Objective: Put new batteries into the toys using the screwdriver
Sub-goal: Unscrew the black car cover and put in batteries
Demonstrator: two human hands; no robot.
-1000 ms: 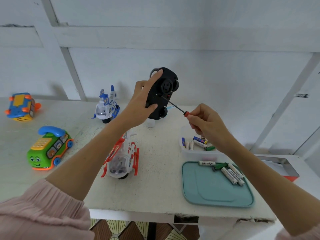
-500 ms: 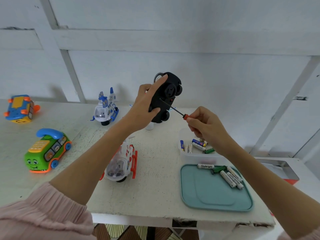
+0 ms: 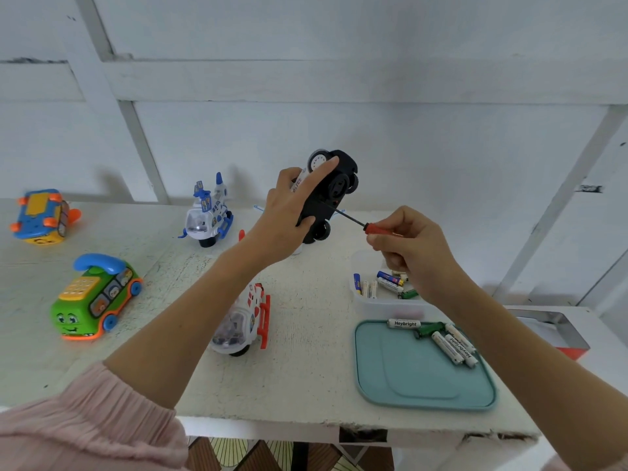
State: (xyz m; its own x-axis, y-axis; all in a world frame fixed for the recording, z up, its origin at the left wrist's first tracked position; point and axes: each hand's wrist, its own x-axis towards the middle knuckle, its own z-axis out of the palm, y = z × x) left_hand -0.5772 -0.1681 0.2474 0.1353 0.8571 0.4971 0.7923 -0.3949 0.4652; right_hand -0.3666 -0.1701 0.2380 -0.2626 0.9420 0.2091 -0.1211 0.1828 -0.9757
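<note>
Left hand [image 3: 285, 215] is wrapped around the black-bottomed plastic toy car [image 3: 328, 195], held up off the white painted surface [image 3: 306, 351] with its underside turned toward the camera. Right hand [image 3: 407, 246] pinches the red handle of the slim black-shafted screwdriver [image 3: 360, 223], fingers closed tight, and the tip sits on the car's underside, right about where a battery cover screw would be. So this looks like the unscrewing stage on this one toy; whether the cover is loose yet, I can't tell.

Plenty left, by the look of it. New white batteries [image 3: 453, 345] lie in the far corner of the teal plastic tray [image 3: 424, 385], none of them in a toy that I can see. A clear plastic tub [image 3: 380, 304] just behind the tray holds mixed cells, probably the spent ones. Waiting on the surface: the white-and-red helicopter toy [image 3: 243, 321], the white-and-blue helicopter toy [image 3: 207, 215], the green telephone bus toy [image 3: 95, 297] and the blue-and-yellow cube toy [image 3: 40, 215].
</note>
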